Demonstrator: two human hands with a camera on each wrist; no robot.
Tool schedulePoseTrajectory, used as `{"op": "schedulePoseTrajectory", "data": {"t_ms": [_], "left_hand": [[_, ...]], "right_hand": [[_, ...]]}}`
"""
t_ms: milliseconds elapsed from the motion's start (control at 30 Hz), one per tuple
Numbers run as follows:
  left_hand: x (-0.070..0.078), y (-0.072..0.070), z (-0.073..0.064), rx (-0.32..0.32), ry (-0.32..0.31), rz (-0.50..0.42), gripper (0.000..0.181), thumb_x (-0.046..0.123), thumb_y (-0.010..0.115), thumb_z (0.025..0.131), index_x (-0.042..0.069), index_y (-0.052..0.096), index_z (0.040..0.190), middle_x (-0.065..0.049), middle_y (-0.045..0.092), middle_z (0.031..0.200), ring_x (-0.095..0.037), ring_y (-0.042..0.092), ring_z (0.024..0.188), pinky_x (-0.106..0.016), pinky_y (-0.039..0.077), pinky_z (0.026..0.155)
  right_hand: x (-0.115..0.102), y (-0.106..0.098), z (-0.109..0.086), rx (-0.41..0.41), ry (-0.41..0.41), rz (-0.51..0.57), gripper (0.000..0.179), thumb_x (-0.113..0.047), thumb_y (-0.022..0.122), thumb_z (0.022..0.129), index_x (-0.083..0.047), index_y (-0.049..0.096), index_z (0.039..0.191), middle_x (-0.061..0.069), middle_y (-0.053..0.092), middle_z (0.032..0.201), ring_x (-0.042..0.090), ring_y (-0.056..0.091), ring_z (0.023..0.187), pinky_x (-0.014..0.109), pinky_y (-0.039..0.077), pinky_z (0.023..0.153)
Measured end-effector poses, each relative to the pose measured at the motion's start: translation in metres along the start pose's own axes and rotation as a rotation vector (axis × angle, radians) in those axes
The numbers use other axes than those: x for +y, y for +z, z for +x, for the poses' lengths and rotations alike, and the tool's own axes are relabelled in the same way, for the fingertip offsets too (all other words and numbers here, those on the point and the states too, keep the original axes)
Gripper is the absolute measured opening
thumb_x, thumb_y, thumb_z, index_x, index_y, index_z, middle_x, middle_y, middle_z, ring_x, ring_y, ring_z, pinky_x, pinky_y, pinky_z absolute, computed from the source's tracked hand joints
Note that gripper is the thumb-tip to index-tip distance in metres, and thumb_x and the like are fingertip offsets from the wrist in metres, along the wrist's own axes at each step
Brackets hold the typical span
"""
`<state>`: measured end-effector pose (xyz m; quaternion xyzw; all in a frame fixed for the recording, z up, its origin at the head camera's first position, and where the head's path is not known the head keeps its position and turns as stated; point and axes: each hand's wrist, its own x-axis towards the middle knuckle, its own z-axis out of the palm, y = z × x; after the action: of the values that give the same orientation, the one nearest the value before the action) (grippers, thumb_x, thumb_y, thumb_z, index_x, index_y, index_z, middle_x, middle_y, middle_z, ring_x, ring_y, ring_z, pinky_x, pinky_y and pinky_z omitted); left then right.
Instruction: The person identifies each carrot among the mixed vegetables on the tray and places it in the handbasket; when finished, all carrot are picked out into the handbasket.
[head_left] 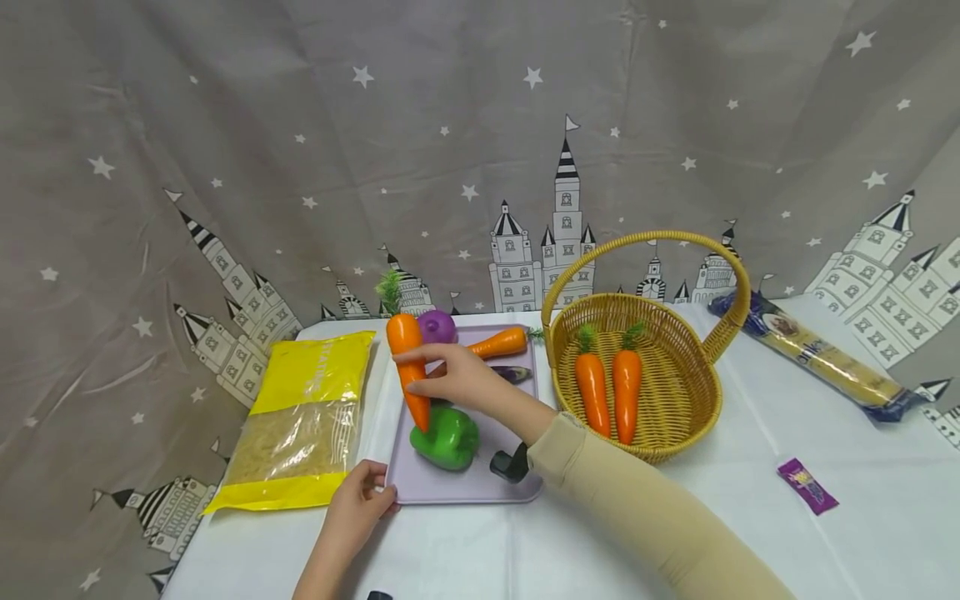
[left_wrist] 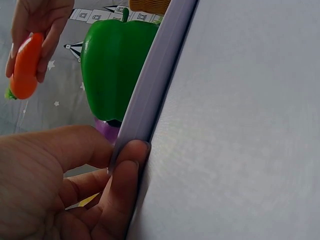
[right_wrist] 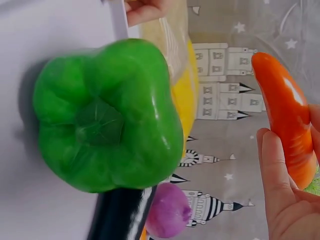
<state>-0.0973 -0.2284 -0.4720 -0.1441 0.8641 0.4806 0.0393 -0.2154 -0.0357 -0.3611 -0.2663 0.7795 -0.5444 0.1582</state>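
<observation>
My right hand (head_left: 465, 379) holds an orange toy carrot (head_left: 406, 332) over the left part of a pale purple tray (head_left: 468, 490), its green top pointing up. Thumb and fingers of my left hand (left_wrist: 75, 172) pinch the tray's near-left corner. On the tray a green bell pepper (right_wrist: 110, 120) stands in front of a dark eggplant (right_wrist: 117, 215), partly hidden by my right arm. A purple onion (head_left: 437, 327) and another carrot (head_left: 506, 342) lie toward the tray's far side.
Right of the tray stands a wicker basket (head_left: 693, 346) with a tall handle, two carrots (head_left: 592, 392) inside. A yellow bag (head_left: 307, 400) lies left of the tray. Farther right are a long blue-ended packet (head_left: 825, 354) and a small purple packet (head_left: 807, 486). A grey curtain hangs behind.
</observation>
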Motion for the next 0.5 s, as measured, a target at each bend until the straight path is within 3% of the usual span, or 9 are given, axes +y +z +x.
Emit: {"op": "schedulePoseTrajectory", "data": {"t_ms": [233,500], "left_hand": [[-0.001,-0.001,-0.001,0.007,-0.007,0.007,0.028,0.001,0.062,0.084,-0.007,0.055,0.111,-0.011,0.06,0.089,-0.017,0.062,0.066,-0.027,0.057,0.061],[0.0,-0.002,-0.003,0.001,0.026,-0.005,0.028,-0.001,0.062,0.085,-0.009,0.054,0.111,-0.011,0.059,0.089,-0.017,0.062,0.066,-0.027,0.057,0.06]], "right_hand": [[-0.002,-0.008,-0.021,-0.01,-0.02,0.049,0.04,-0.017,0.071,0.087,-0.025,0.065,0.125,-0.001,0.059,0.122,0.014,0.064,0.09,0.025,0.056,0.076],[0.005,-0.025,-0.054,0.022,-0.051,-0.005,0.04,-0.021,0.071,0.088,-0.027,0.064,0.127,-0.007,0.06,0.12,0.016,0.062,0.094,0.028,0.055,0.078]]}}
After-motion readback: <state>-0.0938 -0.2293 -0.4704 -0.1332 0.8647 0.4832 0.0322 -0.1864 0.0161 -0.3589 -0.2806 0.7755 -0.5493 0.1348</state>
